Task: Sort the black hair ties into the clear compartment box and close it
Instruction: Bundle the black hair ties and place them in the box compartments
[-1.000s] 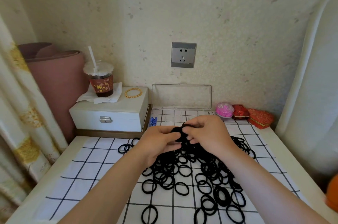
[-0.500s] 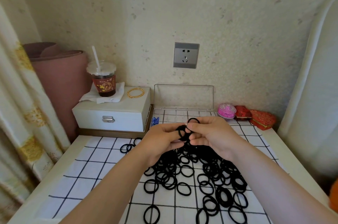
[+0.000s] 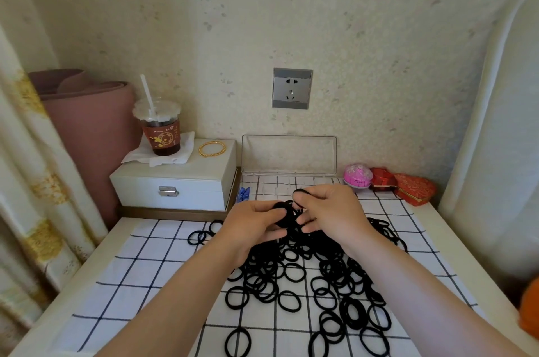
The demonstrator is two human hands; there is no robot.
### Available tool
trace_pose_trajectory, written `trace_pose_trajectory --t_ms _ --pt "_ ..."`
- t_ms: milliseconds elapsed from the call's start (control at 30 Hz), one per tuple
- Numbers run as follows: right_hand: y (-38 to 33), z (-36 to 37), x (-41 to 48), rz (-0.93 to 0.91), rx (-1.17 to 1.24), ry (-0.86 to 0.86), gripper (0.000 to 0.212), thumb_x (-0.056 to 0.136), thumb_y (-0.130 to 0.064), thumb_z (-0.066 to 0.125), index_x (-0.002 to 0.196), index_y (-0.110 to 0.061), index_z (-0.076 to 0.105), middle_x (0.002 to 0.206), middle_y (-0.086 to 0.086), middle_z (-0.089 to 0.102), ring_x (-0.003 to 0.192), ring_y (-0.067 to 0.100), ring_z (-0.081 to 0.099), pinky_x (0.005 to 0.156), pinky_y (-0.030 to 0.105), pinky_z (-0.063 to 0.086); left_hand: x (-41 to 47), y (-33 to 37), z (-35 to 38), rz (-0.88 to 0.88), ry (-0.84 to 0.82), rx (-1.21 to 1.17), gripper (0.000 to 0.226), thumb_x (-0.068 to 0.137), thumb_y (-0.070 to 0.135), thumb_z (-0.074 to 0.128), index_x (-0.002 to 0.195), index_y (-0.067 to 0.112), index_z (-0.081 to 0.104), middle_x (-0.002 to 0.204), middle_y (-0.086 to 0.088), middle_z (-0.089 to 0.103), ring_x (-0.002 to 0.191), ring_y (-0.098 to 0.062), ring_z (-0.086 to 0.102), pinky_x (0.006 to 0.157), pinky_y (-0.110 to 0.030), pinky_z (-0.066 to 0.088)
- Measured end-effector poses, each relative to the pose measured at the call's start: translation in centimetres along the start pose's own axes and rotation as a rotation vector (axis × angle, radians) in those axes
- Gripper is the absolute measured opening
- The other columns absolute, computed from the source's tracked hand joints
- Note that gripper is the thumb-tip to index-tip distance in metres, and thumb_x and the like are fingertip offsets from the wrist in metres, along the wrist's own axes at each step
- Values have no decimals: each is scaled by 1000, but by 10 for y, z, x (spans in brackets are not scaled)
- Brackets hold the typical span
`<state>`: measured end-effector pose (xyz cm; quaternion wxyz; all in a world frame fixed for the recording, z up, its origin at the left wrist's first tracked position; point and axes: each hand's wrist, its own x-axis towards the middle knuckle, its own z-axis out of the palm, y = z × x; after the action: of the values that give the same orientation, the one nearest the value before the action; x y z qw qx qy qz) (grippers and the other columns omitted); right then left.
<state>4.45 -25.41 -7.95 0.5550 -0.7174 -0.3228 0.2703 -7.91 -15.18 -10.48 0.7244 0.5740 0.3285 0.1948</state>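
A bunch of black hair ties (image 3: pixel 284 210) is gripped by the curled fingers of the left hand (image 3: pixel 250 225). 1 further tie (image 3: pixel 303 191) is pinched beside it by the fingers of the right hand (image 3: pixel 332 212). Both hands are held above the loose pile of ties (image 3: pixel 306 275) on the checked cloth (image 3: pixel 145 269) covering the table (image 3: pixel 87 269). The clear compartment box (image 3: pixel 280 181) is seen open just behind, its lid (image 3: pixel 288 155) upright.
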Motion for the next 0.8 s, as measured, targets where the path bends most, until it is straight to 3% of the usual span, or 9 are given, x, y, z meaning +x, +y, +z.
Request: trace_pose_trajectory --t_ms 67,133,233,333,500,567,667,733,800 --pt "-1 -4 1 -70 -104 -5 10 93 -31 69 89 -29 78 88 5 77 72 15 70 69 32 58 0 0 -2 -6 27 0 16 91 8 67 104 12 75 95 -9 77 90 -21 75 77 -28 60" --pt "0 -6 3 -176 -220 -42 13 93 -34 67 87 -33 79 99 4 76 91 10 69 88 32 52 0 0 -4 8 28 23 18 90 7 68 106 12 75 96 -7 78 90 -20 75 79 -28 60" --pt "6 -2 4 -247 -376 -139 21 93 -37 65 112 -39 74 140 -7 58 133 4 47 116 35 31 -1 1 -3 35 -16 53 21 90 10 69 110 16 76 101 -2 77 91 -15 74 79 -27 59" --pt "11 1 3 -237 -433 -160 29 95 -37 64 122 -43 67 152 -8 45 143 7 36 119 31 23 -2 3 -1 11 -113 -27 20 94 12 64 111 15 75 105 -3 76 86 -12 73 81 -27 59" --pt "14 0 4 -256 -401 -118 31 95 -27 63 123 -40 68 138 -12 61 131 1 50 117 30 34 -4 9 -3 -77 -239 -287 33 101 26 53 116 2 69 108 -16 72 97 -26 72 85 -36 59" --pt "14 -1 3 -259 -416 -131 31 94 -27 64 122 -40 69 127 -18 67 122 -3 57 112 28 41 -4 8 -2 -52 -257 -200 31 99 25 57 116 3 70 109 -13 73 97 -22 71 88 -35 58" --pt "12 -2 2 -238 -461 -130 42 90 -27 71 130 -39 63 132 -16 64 111 -1 60 107 27 46 -1 4 -2 -40 -185 -110 25 95 11 61 118 6 70 113 -15 73 95 -19 69 87 -33 58" --pt "11 -2 2 -187 -435 -136 54 86 -24 76 136 -36 58 129 -13 64 86 2 66 87 30 58 0 3 -3 -43 -157 -64 24 97 9 59 118 7 70 110 -16 73 99 -23 71 87 -33 59" --pt "10 -1 2 -106 -335 -151 62 84 -18 79 140 -27 55 113 -10 66 70 9 73 61 28 61 0 3 -4 -37 -156 -19 24 97 9 58 118 9 69 108 -14 74 102 -24 71 88 -33 59"
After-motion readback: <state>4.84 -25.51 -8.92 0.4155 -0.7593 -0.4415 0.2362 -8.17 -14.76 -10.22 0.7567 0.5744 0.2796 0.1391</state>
